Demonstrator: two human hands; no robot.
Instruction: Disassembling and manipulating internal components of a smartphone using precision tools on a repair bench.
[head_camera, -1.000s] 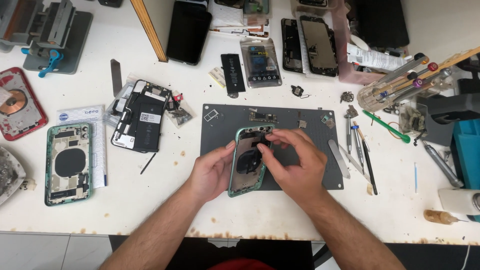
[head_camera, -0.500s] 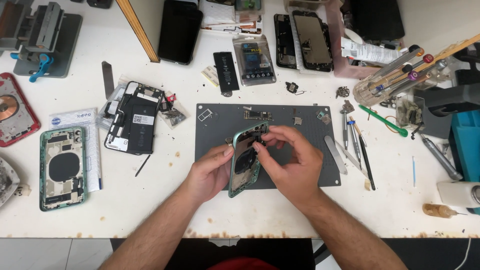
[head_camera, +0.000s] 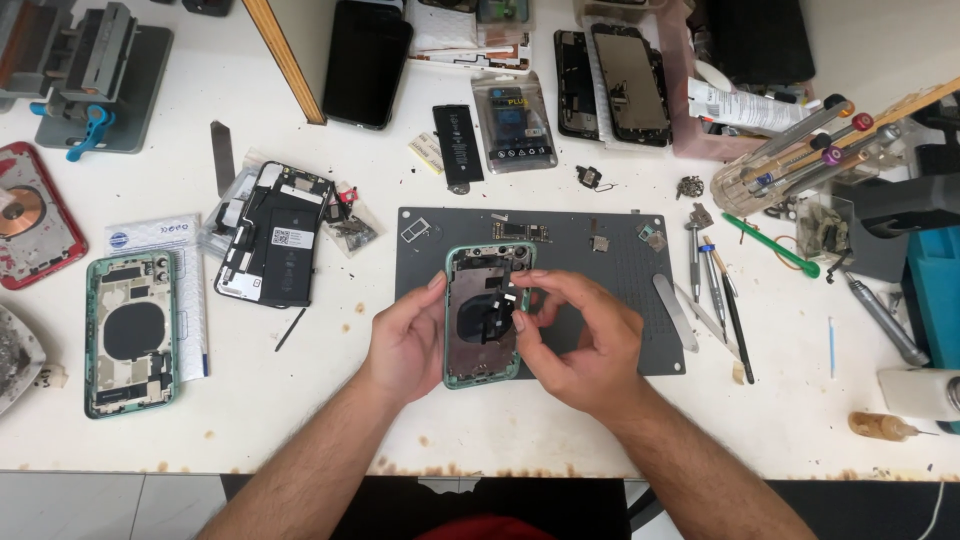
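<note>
Two green phone housings: one (head_camera: 484, 315) on the grey mat (head_camera: 610, 260), another (head_camera: 130, 332) far left of it. Left hand (head_camera: 405, 340) clasps the first's edge; right hand (head_camera: 575, 340) fingers pinch its black part (head_camera: 503, 305).

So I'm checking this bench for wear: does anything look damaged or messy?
Yes. The white table's front edge has brown, rust-like stains and chipped spots below the hands. The red phone back at the far left looks scraped and stripped. The green phone housing that the left hand and right hand hold looks intact.

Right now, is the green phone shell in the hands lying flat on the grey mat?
No, the left hand holds the green shell tilted up on its edge above the mat.
</note>
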